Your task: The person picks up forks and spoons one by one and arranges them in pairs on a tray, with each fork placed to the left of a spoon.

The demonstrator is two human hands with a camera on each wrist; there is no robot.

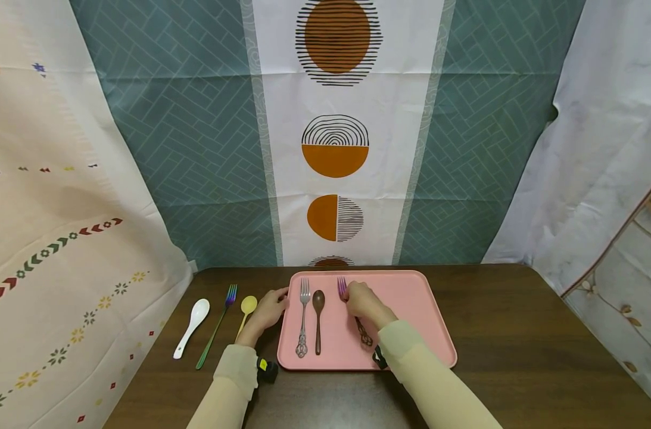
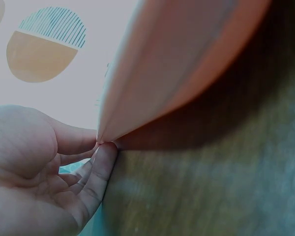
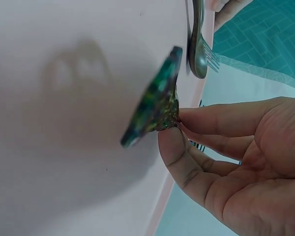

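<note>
A pink tray lies on the table, and my left hand pinches its left rim between thumb and finger, as the left wrist view shows close up. Over the tray's middle, my right hand pinches an ornate iridescent fork by its shaft. Its purple tines point to the back, and its patterned handle end stands above the tray surface with a shadow below it. To the left, on the tray, a silver fork with a decorated handle lies beside a dark brown spoon.
Left of the tray, a white spoon, a rainbow-coloured fork and a yellow spoon lie on the dark wooden table. The left forearm partly covers the yellow spoon. A patterned curtain hangs behind the table.
</note>
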